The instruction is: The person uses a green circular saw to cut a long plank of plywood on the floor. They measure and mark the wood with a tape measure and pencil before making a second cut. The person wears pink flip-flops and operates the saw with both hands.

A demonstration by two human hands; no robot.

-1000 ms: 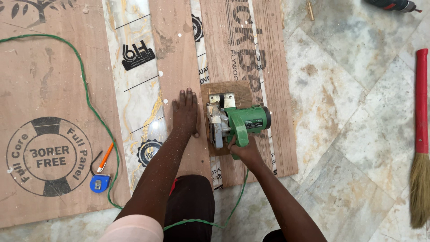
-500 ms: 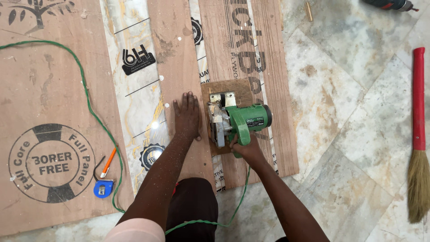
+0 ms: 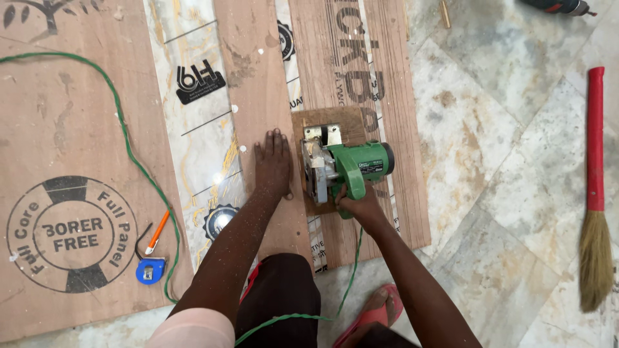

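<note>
Head view: my right hand (image 3: 362, 207) is wrapped around the handle of the green circular saw (image 3: 345, 169) — mid-cut, I judge — while my left hand (image 3: 273, 164) presses flat, fingers spread, on the plywood strip (image 3: 255, 96) just left of the blade — next calls for a steady push forward

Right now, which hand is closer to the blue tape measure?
Left. The left hand presses the plywood strip, nearer the blue tape measure. The right hand grips the green saw, farther away.
</note>
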